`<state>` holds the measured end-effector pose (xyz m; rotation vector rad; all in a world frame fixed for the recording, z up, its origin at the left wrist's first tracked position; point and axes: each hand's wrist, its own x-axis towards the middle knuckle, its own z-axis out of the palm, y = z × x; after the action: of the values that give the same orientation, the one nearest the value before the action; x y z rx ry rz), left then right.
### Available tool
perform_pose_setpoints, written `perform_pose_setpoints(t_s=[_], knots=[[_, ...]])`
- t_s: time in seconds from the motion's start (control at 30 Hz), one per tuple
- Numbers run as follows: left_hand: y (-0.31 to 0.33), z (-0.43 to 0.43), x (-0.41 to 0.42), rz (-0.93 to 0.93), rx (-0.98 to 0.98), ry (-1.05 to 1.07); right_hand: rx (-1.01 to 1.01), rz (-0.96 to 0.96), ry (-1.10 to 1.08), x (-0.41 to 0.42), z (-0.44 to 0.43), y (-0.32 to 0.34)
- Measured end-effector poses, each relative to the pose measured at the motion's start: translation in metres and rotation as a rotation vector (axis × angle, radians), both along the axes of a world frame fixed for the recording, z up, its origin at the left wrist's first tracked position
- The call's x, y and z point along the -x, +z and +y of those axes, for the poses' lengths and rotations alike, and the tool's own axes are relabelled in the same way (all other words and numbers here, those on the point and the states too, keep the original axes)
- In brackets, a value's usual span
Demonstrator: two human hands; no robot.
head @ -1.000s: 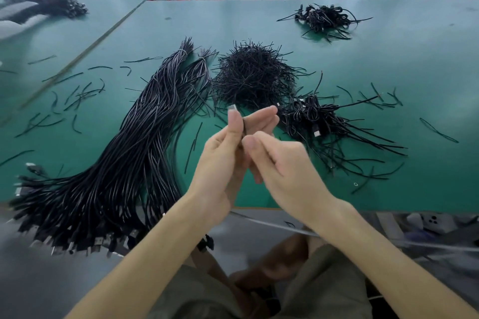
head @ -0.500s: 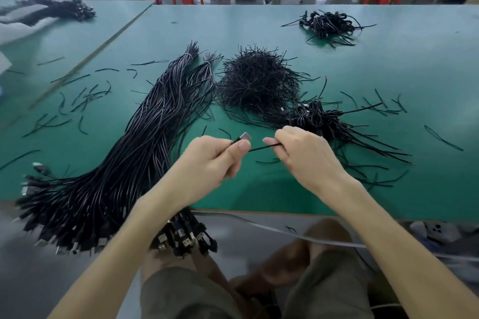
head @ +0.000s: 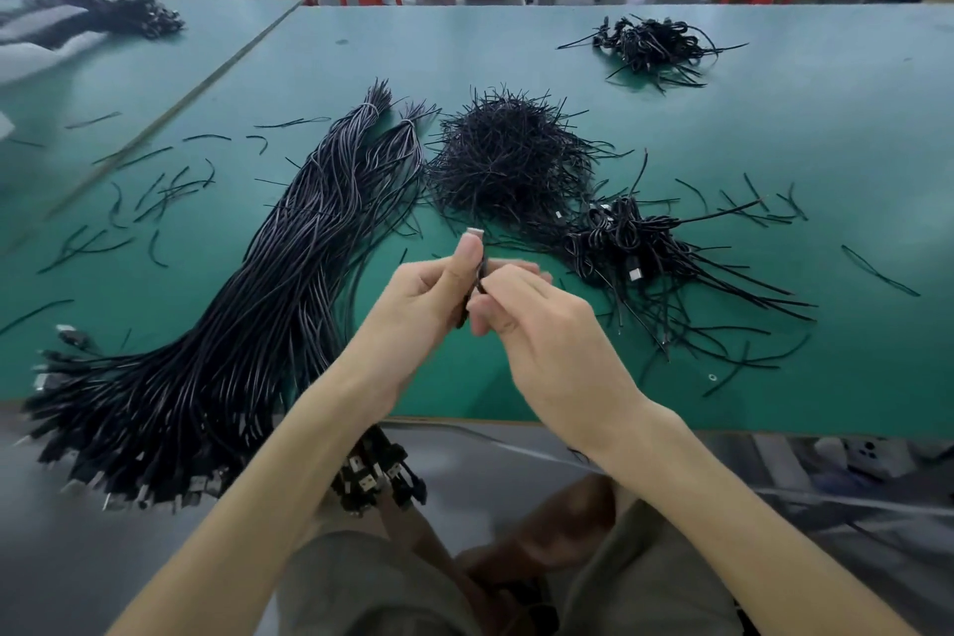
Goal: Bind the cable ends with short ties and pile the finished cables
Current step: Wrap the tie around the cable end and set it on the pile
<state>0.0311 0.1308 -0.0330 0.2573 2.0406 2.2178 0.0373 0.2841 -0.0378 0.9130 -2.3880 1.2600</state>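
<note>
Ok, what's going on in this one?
A person is seated at a green table, holding one black cable upright in the left hand, its metal plug poking out above the thumb. The right hand pinches at the cable, apparently working a tie on. A long bundle of loose cables lies to the left, a heap of short ties straight ahead, and tied cables piled to the right.

Bare forearms, no sleeves, left hand (head: 428,305), right hand (head: 547,331), grey-olive shorts (head: 361,584)

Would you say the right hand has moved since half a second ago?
Yes. The right hand has closed leftward onto the left hand, judged against the tie heap; earlier a gap separated them.
</note>
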Motion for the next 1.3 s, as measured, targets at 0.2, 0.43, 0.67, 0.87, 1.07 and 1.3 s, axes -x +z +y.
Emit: perform_pose_setpoints(t_s=[0.2,0.43,0.67,0.87,1.07,1.3], knots=[[0.002,0.002,-0.002,-0.099,-0.466,0.010,-0.044,-0.051,0.021,-0.002,-0.003,-0.010],[0.031,-0.014,-0.006,-0.043,-0.626,0.008,-0.153,-0.221,0.051,0.016,0.015,-0.030],[0.007,-0.019,-0.006,0.270,0.821,-0.038,-0.153,0.006,-0.147,0.058,0.025,0.002],[-0.021,0.004,-0.001,0.241,0.251,0.276,0.137,-0.197,-0.049,0.031,0.009,-0.001],[-0.010,0.025,-0.001,-0.081,-0.390,0.250,0.227,-0.236,-0.061,0.009,-0.012,-0.009],[-0.008,0.025,-0.006,-0.060,-0.454,0.183,0.342,-0.364,-0.095,0.006,-0.012,-0.022]])
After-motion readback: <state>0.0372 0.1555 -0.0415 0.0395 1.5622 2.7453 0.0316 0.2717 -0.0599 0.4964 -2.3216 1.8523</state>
